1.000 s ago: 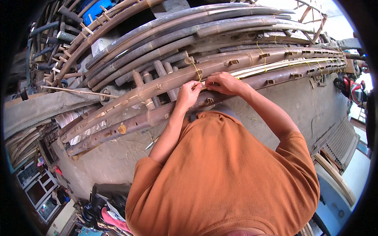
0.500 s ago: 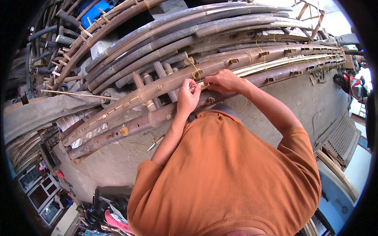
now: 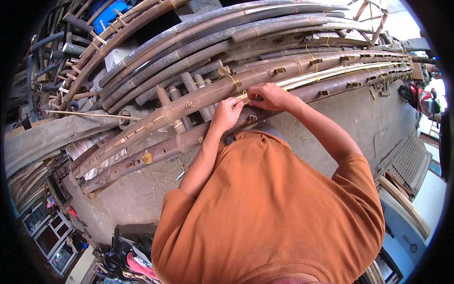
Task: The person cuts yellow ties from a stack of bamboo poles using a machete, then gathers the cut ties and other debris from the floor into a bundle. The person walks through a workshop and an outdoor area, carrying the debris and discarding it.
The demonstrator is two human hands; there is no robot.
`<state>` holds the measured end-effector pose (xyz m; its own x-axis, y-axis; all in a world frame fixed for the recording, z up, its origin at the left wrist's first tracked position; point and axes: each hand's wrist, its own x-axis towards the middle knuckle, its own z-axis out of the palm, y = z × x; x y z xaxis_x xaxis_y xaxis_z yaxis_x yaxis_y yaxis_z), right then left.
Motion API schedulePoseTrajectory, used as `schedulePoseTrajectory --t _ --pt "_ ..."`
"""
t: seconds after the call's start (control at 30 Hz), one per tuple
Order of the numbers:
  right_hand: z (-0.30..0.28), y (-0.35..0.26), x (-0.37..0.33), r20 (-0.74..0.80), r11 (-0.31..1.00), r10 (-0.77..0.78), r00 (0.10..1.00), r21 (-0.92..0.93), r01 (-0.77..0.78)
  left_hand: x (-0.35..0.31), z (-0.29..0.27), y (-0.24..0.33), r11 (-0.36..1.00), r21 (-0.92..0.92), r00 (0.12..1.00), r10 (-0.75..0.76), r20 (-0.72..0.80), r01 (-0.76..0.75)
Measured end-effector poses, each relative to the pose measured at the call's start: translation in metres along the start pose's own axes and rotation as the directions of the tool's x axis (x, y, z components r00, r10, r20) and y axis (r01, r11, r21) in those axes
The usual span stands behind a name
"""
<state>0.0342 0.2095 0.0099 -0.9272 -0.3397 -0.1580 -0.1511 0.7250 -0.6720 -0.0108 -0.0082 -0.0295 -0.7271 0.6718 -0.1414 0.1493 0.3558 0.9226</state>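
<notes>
Two long brown bamboo poles lie side by side in front of me, a far pole (image 3: 172, 111) and a near pole (image 3: 172, 146), both with slots and small pegs along them. Pale split bamboo strips (image 3: 321, 77) run between them to the right. My left hand (image 3: 227, 115) is closed in a pinch over the gap, at a thin yellow string (image 3: 236, 85) that loops over the far pole. Close on its right, my right hand (image 3: 269, 97) bends its fingers together at the same string. The fingertips hide the exact grip.
More grey bamboo poles (image 3: 189, 53) are stacked beyond. A bamboo ladder-like frame (image 3: 97, 47) stands at the far left, near a blue bag (image 3: 105, 15). Yellow string (image 3: 369, 71) ties hang along the poles at right. A red motorcycle (image 3: 423, 99) stands at the far right.
Both hands stay at the same spot on the poles. My left fingers have shifted slightly right, closer to the right hand. The whole view has moved a little.
</notes>
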Motion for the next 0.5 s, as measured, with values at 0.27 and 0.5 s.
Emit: schedulePoseTrajectory --t 0.27,0.5 --pt "0.006 0.002 -0.005 -0.021 0.994 0.044 0.999 0.104 -0.042 0.004 0.002 -0.001 0.903 -0.397 0.987 -0.151 0.059 0.162" --pt "0.013 -0.002 -0.001 -0.043 0.998 0.064 0.997 0.008 -0.064 0.002 0.006 0.005 0.806 -0.562 0.971 -0.239 -0.021 0.186"
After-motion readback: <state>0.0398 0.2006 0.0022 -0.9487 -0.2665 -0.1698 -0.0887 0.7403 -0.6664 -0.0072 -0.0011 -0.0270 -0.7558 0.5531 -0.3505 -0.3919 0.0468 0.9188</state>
